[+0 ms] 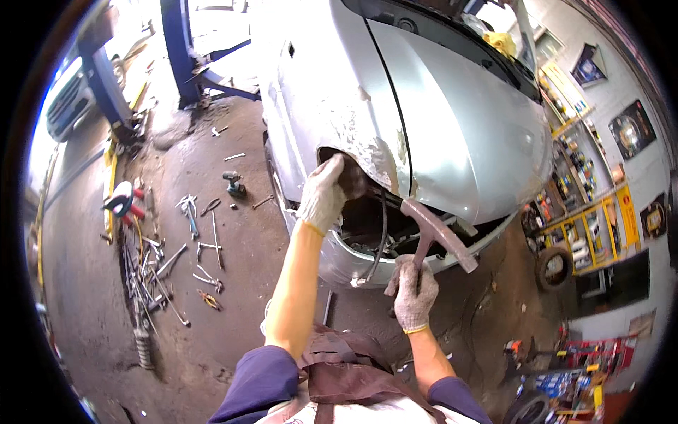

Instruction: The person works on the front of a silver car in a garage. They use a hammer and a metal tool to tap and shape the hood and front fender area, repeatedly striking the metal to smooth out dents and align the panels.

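Note:
In my gloved right hand is a body hammer, its long reddish-brown metal head raised in front of the car's nose. The fingers wrap round its handle. My left hand, in a pale knit glove, is closed at the edge of the headlight opening of a silver car. A brownish shape lies against its fingers, too dark to name. Above this hand the front fender is crumpled and scraped, with whitish patches. A black cable hangs in the opening, and the bumper curves below it.
Wrenches, pliers and several other hand tools lie on the dark floor to the left, with a cordless drill closer to the car. Blue lift posts rise at the far left. Shelves and a tire stand at the right.

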Tool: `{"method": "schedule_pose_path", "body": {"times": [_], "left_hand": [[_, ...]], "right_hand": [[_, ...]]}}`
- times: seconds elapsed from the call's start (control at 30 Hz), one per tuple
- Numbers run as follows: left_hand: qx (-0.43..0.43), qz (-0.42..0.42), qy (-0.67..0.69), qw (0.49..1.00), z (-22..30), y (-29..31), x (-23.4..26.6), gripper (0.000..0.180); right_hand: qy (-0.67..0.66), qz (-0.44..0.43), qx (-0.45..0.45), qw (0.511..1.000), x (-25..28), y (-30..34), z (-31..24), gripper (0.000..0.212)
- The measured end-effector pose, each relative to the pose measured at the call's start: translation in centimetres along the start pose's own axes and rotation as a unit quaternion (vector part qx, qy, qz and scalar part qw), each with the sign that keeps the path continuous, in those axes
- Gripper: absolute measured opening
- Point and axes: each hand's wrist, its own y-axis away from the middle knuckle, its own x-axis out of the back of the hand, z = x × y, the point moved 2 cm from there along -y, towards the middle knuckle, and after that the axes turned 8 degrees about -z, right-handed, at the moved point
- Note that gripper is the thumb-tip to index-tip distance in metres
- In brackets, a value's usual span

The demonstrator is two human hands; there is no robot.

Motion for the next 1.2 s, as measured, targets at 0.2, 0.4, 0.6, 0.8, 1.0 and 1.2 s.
{"method": "schedule_pose_path", "body": {"times": [0.2,0.4,0.6,0.8,1.0,1.2], "left_hand": [[-0.247,0.031,-0.544,0.801,5.9,-0.7,1.8,0.036],[-0.415,-0.205,-0.677,0.572,9.0,-3.4,-3.3,0.054],[-0.405,-0.461,-0.731,0.299,8.3,-6.1,-13.6,0.031],[-0.442,-0.521,-0.714,0.149,7.0,-7.1,-14.1,0.038],[-0.476,-0.587,-0.65,0.073,5.6,-8.5,-13.5,0.042],[-0.51,-0.567,-0.642,-0.083,4.9,-7.7,-13.6,0.051]], "right_hand": [[-0.078,0.104,-0.142,0.981,-5.8,3.0,0.5,0.029],[-0.217,0.16,-0.21,0.94,-10.0,3.8,-1.0,0.03],[-0.51,0.141,-0.219,0.82,-13.9,4.4,-0.6,0.044],[-0.686,0.159,-0.099,0.703,-16.8,2.3,-1.4,0.04],[-0.86,0.13,-0.042,0.492,-20.8,-2.9,-2.5,0.041],[-0.922,0.099,0.021,0.373,-23.9,-6.2,-3.3,0.026]]}}
